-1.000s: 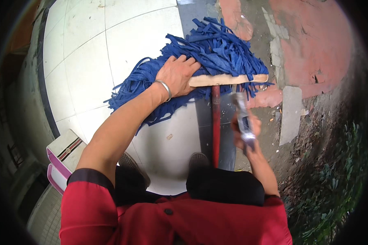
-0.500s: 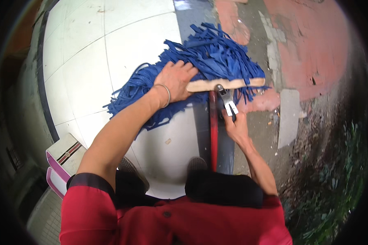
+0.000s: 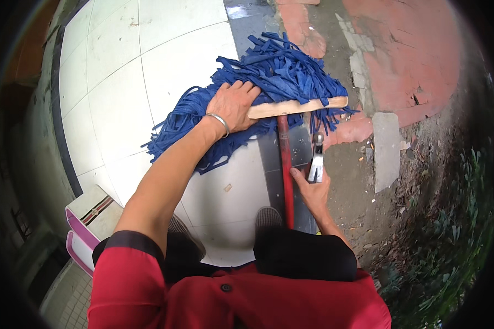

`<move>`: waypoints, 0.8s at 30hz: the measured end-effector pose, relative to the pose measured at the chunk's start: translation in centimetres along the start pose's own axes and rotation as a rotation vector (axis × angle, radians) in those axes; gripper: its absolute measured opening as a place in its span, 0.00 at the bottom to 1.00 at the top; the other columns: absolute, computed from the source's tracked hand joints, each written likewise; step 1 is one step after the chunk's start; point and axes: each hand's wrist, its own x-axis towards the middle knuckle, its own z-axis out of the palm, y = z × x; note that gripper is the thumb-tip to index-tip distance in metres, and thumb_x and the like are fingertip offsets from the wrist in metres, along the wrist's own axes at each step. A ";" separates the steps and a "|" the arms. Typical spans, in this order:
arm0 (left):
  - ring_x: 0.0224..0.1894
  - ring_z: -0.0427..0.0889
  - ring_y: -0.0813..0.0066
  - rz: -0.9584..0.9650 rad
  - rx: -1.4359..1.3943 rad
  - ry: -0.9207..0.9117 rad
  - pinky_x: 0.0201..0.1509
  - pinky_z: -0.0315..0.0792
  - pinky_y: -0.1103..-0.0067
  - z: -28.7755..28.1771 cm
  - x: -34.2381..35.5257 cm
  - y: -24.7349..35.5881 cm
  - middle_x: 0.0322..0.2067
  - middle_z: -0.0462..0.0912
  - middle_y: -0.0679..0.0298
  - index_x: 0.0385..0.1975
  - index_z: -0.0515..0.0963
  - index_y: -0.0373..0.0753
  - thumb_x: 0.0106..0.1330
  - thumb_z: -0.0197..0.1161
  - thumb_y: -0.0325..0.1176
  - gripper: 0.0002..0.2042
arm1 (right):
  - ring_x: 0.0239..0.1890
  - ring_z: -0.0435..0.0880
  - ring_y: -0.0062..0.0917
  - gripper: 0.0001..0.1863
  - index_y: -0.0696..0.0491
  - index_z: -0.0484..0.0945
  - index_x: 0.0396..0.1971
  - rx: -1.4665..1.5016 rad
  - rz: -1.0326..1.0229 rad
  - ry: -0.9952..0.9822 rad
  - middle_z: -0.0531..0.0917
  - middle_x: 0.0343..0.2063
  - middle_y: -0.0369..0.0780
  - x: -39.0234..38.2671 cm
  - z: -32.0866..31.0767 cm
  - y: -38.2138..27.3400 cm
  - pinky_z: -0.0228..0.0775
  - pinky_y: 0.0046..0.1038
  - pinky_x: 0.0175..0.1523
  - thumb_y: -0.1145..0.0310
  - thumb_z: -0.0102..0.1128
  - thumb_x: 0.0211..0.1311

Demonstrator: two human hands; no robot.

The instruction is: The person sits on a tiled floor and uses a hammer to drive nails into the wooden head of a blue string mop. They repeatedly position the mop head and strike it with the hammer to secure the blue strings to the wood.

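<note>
Pole already meets bar of mop head; L hand clamped on mop head, R hand round hammer, off bar; firmness of joint n/k

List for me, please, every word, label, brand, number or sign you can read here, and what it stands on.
No text can be read in this picture.
White and pink object: a striped band with a small emblem, too small to tell if it bears lettering.
Red handle: faint marks near the wooden bar, too blurred to read.
Hammer: no legible lettering.
</note>
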 end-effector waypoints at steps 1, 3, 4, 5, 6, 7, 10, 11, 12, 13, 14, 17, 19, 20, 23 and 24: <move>0.48 0.76 0.63 0.002 -0.009 0.018 0.51 0.69 0.70 0.3 -0.2 0.3 0.41 0.77 0.61 0.46 0.75 0.41 0.49 0.73 0.46 0.26 | 0.24 0.78 0.18 0.12 0.59 0.77 0.33 0.038 -0.003 0.037 0.79 0.20 0.39 -1.2 0.5 1.5 0.72 0.27 0.32 0.70 0.72 0.57; 0.48 0.76 0.63 0.006 -0.010 0.063 0.52 0.68 0.69 0.7 0.0 0.2 0.41 0.78 0.61 0.46 0.75 0.41 0.50 0.72 0.46 0.26 | 0.29 0.80 0.18 0.10 0.59 0.77 0.36 0.073 -0.018 0.077 0.81 0.25 0.39 -2.9 1.3 2.9 0.73 0.24 0.37 0.72 0.68 0.61; 0.49 0.77 0.63 -0.008 0.016 0.073 0.52 0.68 0.69 0.6 0.0 0.1 0.41 0.78 0.61 0.46 0.75 0.41 0.50 0.73 0.46 0.26 | 0.30 0.81 0.19 0.09 0.59 0.77 0.38 0.195 0.053 0.043 0.82 0.27 0.40 -3.6 1.9 3.9 0.74 0.24 0.38 0.72 0.67 0.63; 0.49 0.77 0.63 -0.017 0.037 0.080 0.53 0.68 0.69 0.6 0.1 0.5 0.41 0.78 0.61 0.46 0.75 0.41 0.50 0.73 0.46 0.26 | 0.31 0.81 0.19 0.09 0.59 0.76 0.39 0.314 0.130 0.011 0.83 0.30 0.40 -4.3 2.7 5.5 0.74 0.24 0.38 0.72 0.66 0.64; 0.49 0.77 0.63 -0.029 0.059 0.090 0.53 0.68 0.69 0.3 -0.1 0.7 0.41 0.78 0.61 0.47 0.75 0.41 0.50 0.73 0.46 0.26 | 0.32 0.82 0.19 0.09 0.59 0.76 0.41 0.431 0.201 -0.025 0.84 0.32 0.41 -4.6 3.1 5.9 0.75 0.24 0.39 0.72 0.65 0.65; 0.49 0.77 0.62 -0.035 0.076 0.092 0.54 0.68 0.68 0.1 -0.5 0.8 0.40 0.78 0.61 0.46 0.75 0.40 0.49 0.73 0.45 0.26 | 0.33 0.83 0.22 0.11 0.57 0.74 0.45 0.520 0.195 -0.125 0.84 0.37 0.41 -4.8 3.0 6.3 0.78 0.26 0.40 0.71 0.63 0.67; 0.49 0.77 0.62 -0.028 0.059 0.111 0.54 0.68 0.68 -1.2 -1.2 0.9 0.40 0.78 0.61 0.46 0.75 0.40 0.49 0.73 0.43 0.25 | 0.33 0.84 0.23 0.13 0.56 0.73 0.47 0.689 0.426 -0.345 0.84 0.37 0.42 -4.0 0.7 3.5 0.79 0.27 0.41 0.70 0.63 0.67; 0.48 0.78 0.61 0.006 0.066 0.109 0.54 0.69 0.68 -2.3 -1.3 1.2 0.40 0.78 0.60 0.45 0.75 0.40 0.49 0.72 0.41 0.24 | 0.33 0.84 0.25 0.14 0.54 0.73 0.49 0.688 0.459 -0.365 0.84 0.37 0.42 -4.2 0.2 2.7 0.80 0.28 0.41 0.69 0.63 0.67; 0.47 0.78 0.61 0.023 0.069 0.131 0.53 0.69 0.69 -3.3 -1.6 1.1 0.40 0.79 0.60 0.45 0.75 0.39 0.49 0.72 0.41 0.24 | 0.33 0.84 0.25 0.13 0.54 0.72 0.47 0.686 0.431 -0.390 0.84 0.37 0.42 -4.4 -0.1 1.6 0.81 0.29 0.41 0.69 0.63 0.67; 0.47 0.78 0.61 0.039 0.072 0.153 0.53 0.69 0.69 -4.3 -2.0 0.8 0.39 0.79 0.60 0.45 0.75 0.39 0.49 0.72 0.41 0.24 | 0.34 0.85 0.26 0.12 0.54 0.71 0.46 0.681 0.403 -0.417 0.84 0.38 0.43 -4.6 -0.2 0.6 0.81 0.29 0.41 0.69 0.63 0.67; 0.46 0.78 0.60 0.061 0.076 0.176 0.53 0.70 0.69 -5.5 -2.2 0.6 0.39 0.79 0.59 0.45 0.75 0.39 0.49 0.72 0.41 0.24 | 0.34 0.85 0.26 0.12 0.54 0.71 0.45 0.679 0.372 -0.438 0.84 0.38 0.44 -4.8 -0.5 -0.4 0.81 0.29 0.41 0.69 0.63 0.67; 0.46 0.79 0.57 0.015 0.102 0.209 0.52 0.72 0.67 -11.2 -4.1 -1.4 0.38 0.79 0.56 0.43 0.74 0.37 0.47 0.73 0.37 0.24 | 0.31 0.84 0.26 0.12 0.53 0.70 0.41 0.679 0.243 -0.425 0.85 0.36 0.44 -4.1 -0.3 -5.0 0.81 0.30 0.38 0.73 0.65 0.64; 0.47 0.79 0.54 -0.031 0.122 0.240 0.52 0.74 0.65 -15.3 -5.5 -2.6 0.39 0.80 0.54 0.42 0.75 0.35 0.46 0.74 0.35 0.24 | 0.30 0.84 0.24 0.12 0.52 0.69 0.38 0.655 0.189 -0.428 0.85 0.35 0.44 -3.0 -0.4 -8.5 0.79 0.27 0.35 0.77 0.65 0.63; 0.45 0.79 0.54 -0.042 0.166 0.298 0.50 0.75 0.65 -16.9 -6.0 -3.5 0.38 0.80 0.53 0.42 0.75 0.35 0.46 0.74 0.35 0.23 | 0.29 0.84 0.24 0.12 0.53 0.69 0.38 0.662 0.106 -0.431 0.85 0.34 0.44 -2.4 -0.3 -10.1 0.78 0.26 0.33 0.77 0.65 0.63; 0.42 0.81 0.52 -0.040 0.310 0.464 0.48 0.76 0.65 -23.2 -8.2 -6.7 0.37 0.81 0.52 0.42 0.75 0.35 0.46 0.74 0.34 0.23 | 0.27 0.83 0.23 0.12 0.54 0.69 0.38 0.572 -0.026 -0.439 0.85 0.31 0.43 -0.9 0.2 -17.3 0.77 0.25 0.31 0.76 0.66 0.62; 0.42 0.81 0.52 -0.049 0.358 0.513 0.48 0.77 0.65 -25.3 -9.0 -7.7 0.37 0.81 0.52 0.43 0.75 0.36 0.46 0.74 0.34 0.23 | 0.26 0.83 0.22 0.12 0.54 0.70 0.37 0.538 -0.067 -0.444 0.85 0.31 0.43 -0.3 0.6 -19.4 0.76 0.25 0.30 0.76 0.67 0.61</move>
